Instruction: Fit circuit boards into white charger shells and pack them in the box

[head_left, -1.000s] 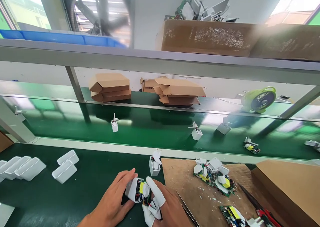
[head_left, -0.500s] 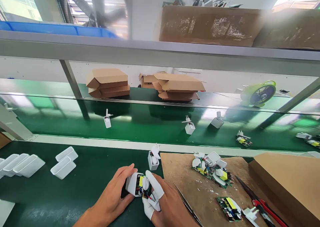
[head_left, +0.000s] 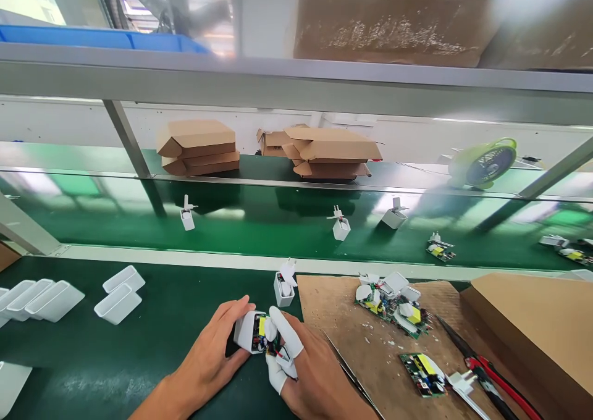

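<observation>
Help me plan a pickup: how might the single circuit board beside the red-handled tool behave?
The circuit board looks flat and stiff, unlikely to sag. Its exposed components seem fragile. The adjoining white plug piece, if attached, might swing.

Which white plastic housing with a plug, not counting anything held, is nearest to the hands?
The white plastic housing beside the left edge of the brown cardboard sheet, just beyond the right hand. The others are farther, past the pale rail.

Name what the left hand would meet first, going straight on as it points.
Past the held casing, the left hand would probably meet the upright casing with a plug on top, though depth is unclear.
</observation>
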{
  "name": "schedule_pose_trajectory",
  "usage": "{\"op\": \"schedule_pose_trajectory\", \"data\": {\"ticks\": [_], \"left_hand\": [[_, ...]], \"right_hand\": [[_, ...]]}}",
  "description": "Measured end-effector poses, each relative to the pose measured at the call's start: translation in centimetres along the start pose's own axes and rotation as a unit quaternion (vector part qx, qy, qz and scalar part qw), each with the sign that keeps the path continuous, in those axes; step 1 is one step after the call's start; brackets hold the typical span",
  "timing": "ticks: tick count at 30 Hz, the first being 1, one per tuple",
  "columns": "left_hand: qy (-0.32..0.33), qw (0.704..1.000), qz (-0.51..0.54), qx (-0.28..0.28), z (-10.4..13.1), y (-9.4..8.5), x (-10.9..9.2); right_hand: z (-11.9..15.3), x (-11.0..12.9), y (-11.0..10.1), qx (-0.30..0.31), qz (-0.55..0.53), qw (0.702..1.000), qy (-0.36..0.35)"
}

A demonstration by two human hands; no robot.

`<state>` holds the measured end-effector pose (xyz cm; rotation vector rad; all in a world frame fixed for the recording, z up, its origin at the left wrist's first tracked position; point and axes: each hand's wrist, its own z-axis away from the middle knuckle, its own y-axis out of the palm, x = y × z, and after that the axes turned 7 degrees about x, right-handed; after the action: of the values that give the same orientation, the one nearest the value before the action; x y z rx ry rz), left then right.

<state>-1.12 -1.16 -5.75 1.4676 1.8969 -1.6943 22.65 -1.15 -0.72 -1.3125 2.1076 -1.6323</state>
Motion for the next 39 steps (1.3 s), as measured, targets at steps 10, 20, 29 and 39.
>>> {"op": "schedule_pose_trajectory", "data": {"ticks": [10,20,29,39], "left_hand": [[0.007,1.000,-0.026,0.002,0.1,-0.1,0.1],[0.024,0.999,-0.028,-0.013,0.1,0.3,0.4],[-0.002,1.000,-0.014,0.011,0.2,0.3,0.2],[0.008,1.000,-0.016,0.002,0.5,0.1,-0.2]], "right_hand": [[0.1,-0.1,-0.3,0.027,-0.020,0.999,0.001],[0.5,-0.9,0.3,0.002,-0.018,1.000,-0.002],[0.9,-1.5,0.6,0.007,-0.007,1.000,-0.013],[0.9,-0.8,0.3,0.025,0.021,0.998,-0.049]]}}
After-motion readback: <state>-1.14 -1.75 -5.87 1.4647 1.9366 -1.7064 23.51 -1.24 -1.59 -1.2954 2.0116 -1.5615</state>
